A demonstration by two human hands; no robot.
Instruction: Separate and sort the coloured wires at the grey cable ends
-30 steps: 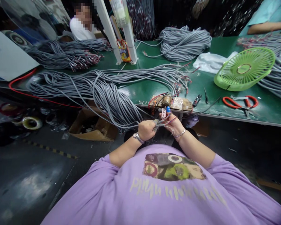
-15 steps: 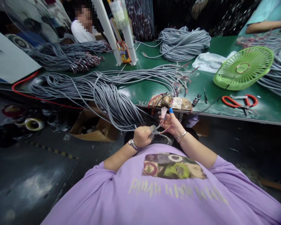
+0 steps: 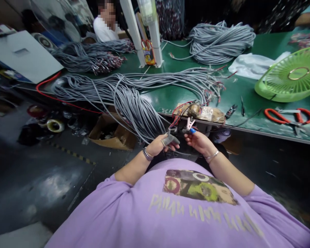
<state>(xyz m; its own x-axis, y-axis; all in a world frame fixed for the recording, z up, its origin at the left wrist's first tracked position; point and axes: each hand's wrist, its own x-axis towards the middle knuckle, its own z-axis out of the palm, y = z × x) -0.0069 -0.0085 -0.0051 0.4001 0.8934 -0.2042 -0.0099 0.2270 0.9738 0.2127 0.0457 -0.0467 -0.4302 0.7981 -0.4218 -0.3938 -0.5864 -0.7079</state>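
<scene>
My left hand (image 3: pixel 158 145) is closed around a grey cable (image 3: pixel 169 137) below the bench edge. Grey wrapping seems to cover some fingertips, so cable and wrapping are hard to tell apart. Thin red and dark wires (image 3: pixel 176 120) rise just above this hand. To its right, my right hand (image 3: pixel 200 143), with a blue cover on one fingertip, pinches a small pale pink forked piece, like a clip (image 3: pixel 190 123). A dark part shows beside its base. Directly beyond both hands, a wooden block with clear tape (image 3: pixel 209 113) lies along the bench edge.
Long grey cable bundles (image 3: pixel 134 103) cover the green bench (image 3: pixel 175 86), some drooping over its edge. To the right are small black nippers (image 3: pixel 231 111), red-handled pliers (image 3: pixel 290 117) and a green fan (image 3: pixel 291 75). An open cardboard box (image 3: pixel 113 136) stands on the floor. A person (image 3: pixel 105 27) sits opposite.
My hands have moved apart. The right hand has drawn away from the loose wires at the cable end and now grips the pink piece more upright. The whole view has shifted left.
</scene>
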